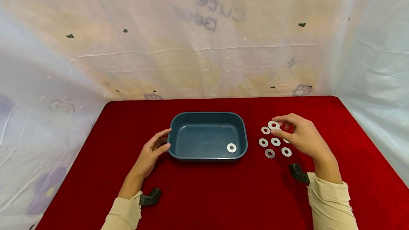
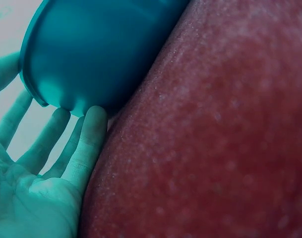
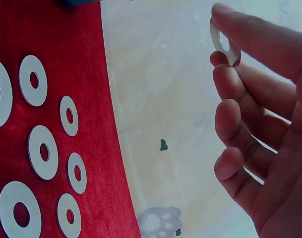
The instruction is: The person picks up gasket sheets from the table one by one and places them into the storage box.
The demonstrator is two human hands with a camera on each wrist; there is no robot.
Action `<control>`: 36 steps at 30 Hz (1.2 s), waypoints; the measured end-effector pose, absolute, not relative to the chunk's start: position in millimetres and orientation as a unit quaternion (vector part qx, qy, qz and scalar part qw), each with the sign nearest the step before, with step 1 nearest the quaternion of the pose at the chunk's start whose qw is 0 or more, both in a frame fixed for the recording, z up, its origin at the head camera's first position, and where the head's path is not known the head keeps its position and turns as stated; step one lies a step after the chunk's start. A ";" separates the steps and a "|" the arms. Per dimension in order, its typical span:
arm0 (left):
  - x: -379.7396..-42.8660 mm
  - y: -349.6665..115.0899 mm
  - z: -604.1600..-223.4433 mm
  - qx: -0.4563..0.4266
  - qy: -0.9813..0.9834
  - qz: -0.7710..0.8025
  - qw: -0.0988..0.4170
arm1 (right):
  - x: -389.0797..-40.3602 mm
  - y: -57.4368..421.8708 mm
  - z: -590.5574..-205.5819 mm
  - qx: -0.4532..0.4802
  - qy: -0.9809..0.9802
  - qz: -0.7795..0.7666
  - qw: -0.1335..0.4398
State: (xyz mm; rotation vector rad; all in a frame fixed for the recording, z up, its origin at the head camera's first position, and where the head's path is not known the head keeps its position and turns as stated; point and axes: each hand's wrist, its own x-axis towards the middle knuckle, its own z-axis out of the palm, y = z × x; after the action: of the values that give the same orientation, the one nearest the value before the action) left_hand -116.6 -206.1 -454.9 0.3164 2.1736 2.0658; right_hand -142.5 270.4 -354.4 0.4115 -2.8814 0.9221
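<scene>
My right hand [image 1: 303, 136] pinches a flat metal washer [image 1: 270, 125] between thumb and fingertips, above the other washers. In the right wrist view that washer [image 3: 229, 55] is held up on edge, clear of the red cloth. Several loose washers [image 1: 260, 142] lie flat below and beside the hand. A blue-grey rectangular basin [image 1: 207, 158] stands at the middle, with one washer [image 1: 228, 147] on its floor near the front right corner. My left hand [image 1: 149, 153] touches the basin's left end. Its fingers [image 2: 84, 158] stretch out nearly straight against the outer wall in the left wrist view.
A red cloth [image 1: 204, 194] covers the table. Pale printed curtains [image 1: 204, 70] hang along the back and both sides. A black camera mount [image 1: 150, 197] sits at the left wrist, another mount [image 1: 298, 173] at the right.
</scene>
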 end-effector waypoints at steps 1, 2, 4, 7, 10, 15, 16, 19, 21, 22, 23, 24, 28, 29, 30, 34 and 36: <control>-116.6 -206.2 -455.0 0.105 0.719 0.684 0.063 | -142.2 270.6 -354.4 0.135 -0.943 0.301 0.045; -116.5 -206.3 -455.1 0.106 0.719 0.684 0.063 | -142.2 270.6 -354.6 0.136 -0.943 0.302 0.046; -116.7 -206.5 -455.7 0.108 0.719 0.683 0.062 | -141.9 270.9 -354.7 0.137 -0.942 0.301 0.048; -116.9 -206.5 -456.5 0.108 0.719 0.684 0.061 | -141.4 271.2 -354.6 0.137 -0.942 0.301 0.052; -116.9 -206.3 -456.9 0.104 0.720 0.683 0.060 | -140.8 270.9 -354.3 0.139 -0.940 0.306 0.054; -115.7 -205.6 -455.4 0.098 0.720 0.685 0.059 | -140.1 268.8 -354.2 0.146 -0.936 0.316 0.054; -115.5 -205.4 -455.1 0.099 0.720 0.685 0.059 | -139.9 268.5 -353.8 0.146 -0.936 0.315 0.055; -115.1 -204.9 -454.6 0.101 0.719 0.685 0.060 | -138.9 268.8 -352.6 0.142 -0.938 0.313 0.056; -115.1 -204.7 -454.6 0.102 0.718 0.686 0.061 | -138.4 269.3 -352.0 0.141 -0.938 0.311 0.058; -115.0 -204.7 -454.5 0.102 0.718 0.686 0.062 | -138.3 269.4 -351.8 0.141 -0.938 0.311 0.058; -115.0 -204.8 -454.4 0.102 0.718 0.686 0.062 | -138.4 269.4 -351.8 0.141 -0.938 0.312 0.057; -115.0 -204.9 -454.5 0.102 0.718 0.686 0.062 | -138.5 269.4 -351.9 0.141 -0.938 0.313 0.057; -115.2 -205.0 -454.7 0.101 0.718 0.686 0.062 | -138.8 269.2 -352.1 0.143 -0.937 0.314 0.058; -115.2 -205.1 -454.8 0.100 0.718 0.686 0.062 | -138.9 269.1 -352.3 0.144 -0.937 0.313 0.058; -115.2 -205.2 -455.0 0.099 0.718 0.686 0.063 | -138.9 268.9 -352.3 0.145 -0.937 0.313 0.059; -115.2 -205.3 -455.3 0.097 0.719 0.685 0.064 | -139.1 267.7 -352.6 0.149 -0.935 0.314 0.064; -115.2 -205.3 -455.1 0.096 0.719 0.685 0.064 | -139.3 266.7 -352.8 0.151 -0.934 0.316 0.065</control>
State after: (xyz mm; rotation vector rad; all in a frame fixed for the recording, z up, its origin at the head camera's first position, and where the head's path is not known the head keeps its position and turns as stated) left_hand -115.2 -205.3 -455.1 0.2905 2.1718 2.0690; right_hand -139.3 266.7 -352.8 0.4554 -2.8196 0.9546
